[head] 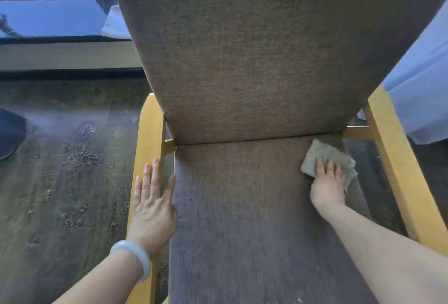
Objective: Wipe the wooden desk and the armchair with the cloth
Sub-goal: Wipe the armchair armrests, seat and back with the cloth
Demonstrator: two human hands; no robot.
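Right hand (327, 182) presses the cloth (320, 153) flat-fingered, not clutched, on the armchair (242, 206) seat's back right corner; left hand (152, 204) lies flat and empty at the armrest (145, 134) — ungripped, the cloth could bunch or slip.

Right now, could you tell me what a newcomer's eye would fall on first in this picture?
The brown fabric armchair fills the middle of the view, its tall backrest rising above the seat. At the seat's rear right corner, the right hand presses a grey cloth flat against the fabric. The left hand, with a pale bracelet on its wrist, rests open on the yellow wooden armrest.
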